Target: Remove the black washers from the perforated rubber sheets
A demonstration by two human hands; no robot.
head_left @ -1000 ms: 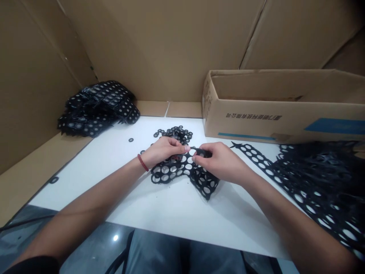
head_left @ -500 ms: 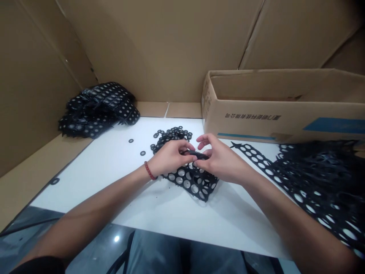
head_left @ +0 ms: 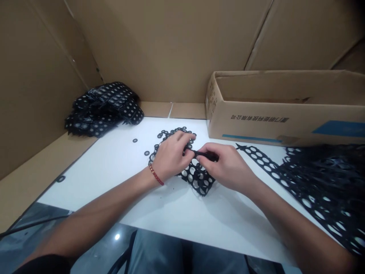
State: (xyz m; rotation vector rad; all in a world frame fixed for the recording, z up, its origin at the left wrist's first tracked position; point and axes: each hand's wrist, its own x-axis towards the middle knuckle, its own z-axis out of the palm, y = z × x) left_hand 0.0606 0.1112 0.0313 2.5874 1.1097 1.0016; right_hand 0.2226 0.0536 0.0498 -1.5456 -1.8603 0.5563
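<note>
Head view: perforated sheet [head_left: 197, 178] in right hand [head_left: 226, 164]

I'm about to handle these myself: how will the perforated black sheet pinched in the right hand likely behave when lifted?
The perforated black sheet is probably floppy, since it folds and sags below the right hand. It is likely light, being riddled with holes. The narrow strips between them might tear if tugged.

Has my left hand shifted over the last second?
Yes: judged against the cardboard box, your left hand has shifted slightly right and back toward you.
</note>
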